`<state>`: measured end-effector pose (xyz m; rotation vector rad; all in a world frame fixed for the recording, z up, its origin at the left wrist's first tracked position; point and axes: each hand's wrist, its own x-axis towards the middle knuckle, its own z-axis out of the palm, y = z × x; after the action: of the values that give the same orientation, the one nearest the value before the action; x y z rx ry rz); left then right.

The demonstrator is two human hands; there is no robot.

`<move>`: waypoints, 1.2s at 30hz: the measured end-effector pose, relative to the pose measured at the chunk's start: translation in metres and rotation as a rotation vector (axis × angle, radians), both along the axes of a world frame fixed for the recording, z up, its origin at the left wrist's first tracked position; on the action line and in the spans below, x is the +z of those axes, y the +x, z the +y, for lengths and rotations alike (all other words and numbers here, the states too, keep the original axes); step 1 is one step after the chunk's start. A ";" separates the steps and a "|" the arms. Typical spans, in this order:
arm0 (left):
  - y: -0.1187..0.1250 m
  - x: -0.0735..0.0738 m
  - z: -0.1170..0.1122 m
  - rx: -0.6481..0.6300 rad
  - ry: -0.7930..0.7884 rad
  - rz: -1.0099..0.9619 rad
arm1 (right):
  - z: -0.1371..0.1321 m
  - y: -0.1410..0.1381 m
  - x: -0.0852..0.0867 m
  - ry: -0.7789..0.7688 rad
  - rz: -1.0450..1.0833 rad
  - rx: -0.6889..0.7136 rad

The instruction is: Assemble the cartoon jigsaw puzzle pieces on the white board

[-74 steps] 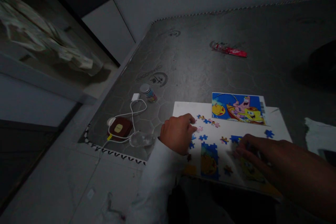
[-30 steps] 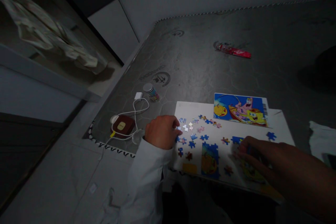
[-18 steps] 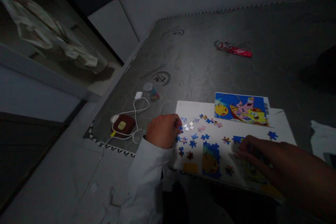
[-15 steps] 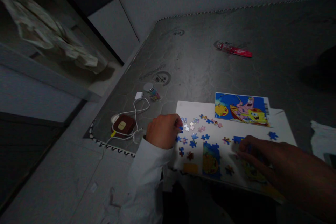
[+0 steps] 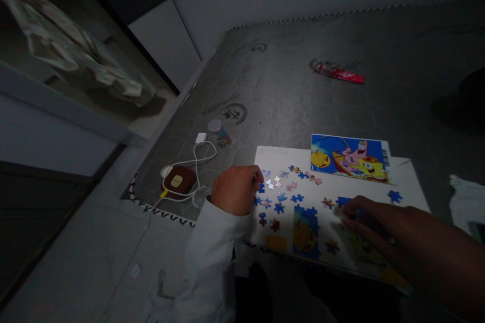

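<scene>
So the left hand (image 5: 237,189) is bunched up, thumb and index nearly meeting, right beside a blue piece (image 5: 261,187). Honestly can't tell whether it's gripping that or just parked next to it. The right hand (image 5: 379,222) is curled with a narrow gap at the fingertips, and its own knuckles hide whatever might be inside, so no clue there either.

The relation that matters: most of the loose jigsaw pieces (image 5: 297,198) fan out just right of the left hand, so that hand's way closer to them. Between the hands, nearer the body, sits a joined block (image 5: 305,232), longer than it is wide, its long axis running away from the person. A yellowish section (image 5: 366,250) is partly hidden under the right hand.

Stuff-wise, the bits look like thin card, knobbly-edged, a few throwing glare. All on a smooth white board (image 5: 375,191), with a flat, glossy-looking cartoon card (image 5: 346,158) beyond the right hand.

Left of and past the left hand: a small clear-sided jar (image 5: 220,132) with a metallic lid, plus a rounded brown case (image 5: 178,181) with a thin white cable (image 5: 194,161) looped over it. Way farther out, a crinkly red wrapper (image 5: 348,75) lies on the grey, quilted-looking mattress (image 5: 284,96).
</scene>
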<state>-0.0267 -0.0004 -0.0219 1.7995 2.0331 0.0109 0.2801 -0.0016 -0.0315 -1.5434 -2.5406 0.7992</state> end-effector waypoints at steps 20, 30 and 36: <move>0.001 0.013 -0.001 0.129 -0.023 0.037 | 0.002 -0.005 0.005 -0.036 0.008 -0.003; 0.002 0.008 0.000 0.096 -0.058 0.018 | 0.001 -0.007 0.007 -0.005 0.039 -0.001; 0.000 0.006 0.003 0.080 -0.062 -0.004 | 0.001 -0.007 0.007 -0.002 0.034 -0.002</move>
<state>-0.0265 0.0026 -0.0163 1.6785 2.0787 -0.0248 0.2736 -0.0011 -0.0248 -1.5188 -2.5149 0.8206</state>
